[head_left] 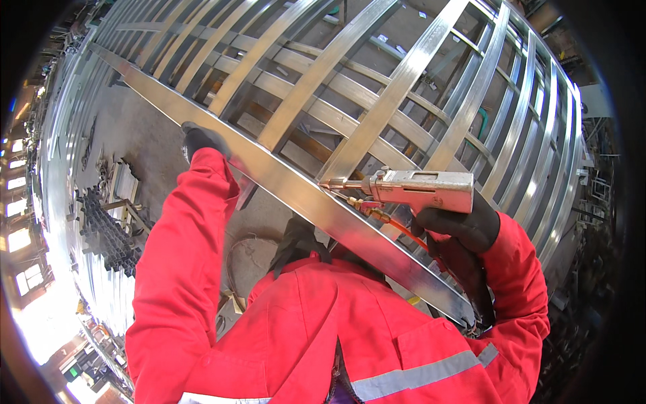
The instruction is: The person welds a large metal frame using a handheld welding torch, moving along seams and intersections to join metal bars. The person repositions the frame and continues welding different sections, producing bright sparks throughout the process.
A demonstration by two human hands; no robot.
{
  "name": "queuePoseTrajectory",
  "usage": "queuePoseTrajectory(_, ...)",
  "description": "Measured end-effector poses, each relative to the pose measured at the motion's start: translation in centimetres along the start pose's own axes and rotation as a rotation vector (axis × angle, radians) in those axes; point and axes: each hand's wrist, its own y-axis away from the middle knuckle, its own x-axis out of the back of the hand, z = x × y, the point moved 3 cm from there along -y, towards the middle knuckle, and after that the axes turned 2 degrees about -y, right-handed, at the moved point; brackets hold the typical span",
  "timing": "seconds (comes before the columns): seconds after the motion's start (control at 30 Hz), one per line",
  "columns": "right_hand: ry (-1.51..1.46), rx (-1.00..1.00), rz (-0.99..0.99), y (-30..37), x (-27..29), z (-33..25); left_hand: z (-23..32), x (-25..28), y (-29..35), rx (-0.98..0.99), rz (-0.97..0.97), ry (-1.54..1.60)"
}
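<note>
- two dark-gloved hands, in red sleeves (185,242), are at the near rail (269,172) of a large silvery metal frame (328,74).
- left hand (204,140): against the rail's outer edge, towards its left end; its fingers are mostly hidden, so i cannot tell its grip.
- right hand (465,225): closed around the handle of a gun-shaped metal tool (427,190), over the rail's right half.
- the tool's nozzle points left to the rail's inner edge, where a crossbar (397,75) meets it.
- a red hose (405,230) with brass fittings (378,214) runs beneath the tool's body.
</note>
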Motion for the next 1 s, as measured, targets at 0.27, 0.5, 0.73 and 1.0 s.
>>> queuePoseTrajectory(0.27, 0.006, -0.010, -0.070, -0.1, 0.8, 0.6, -0.2, 1.4, 2.5, 0.018, -0.001, -0.068)
queuePoseTrajectory(0.5, -0.006, -0.034, -0.073, -0.1, 0.7, 0.6, 0.6, -0.4, -0.2, 0.045, 0.070, -0.082)
queuePoseTrajectory(0.73, 0.015, -0.041, -0.062, -0.1, 0.5, 0.4, 0.1, 1.7, 1.8, -0.028, 0.057, -0.101)
queuePoseTrajectory(1.0, -0.025, -0.037, -0.024, 0.4, 0.2, 0.3, -0.3, 0.2, 0.5, -0.023, 0.056, -0.100)
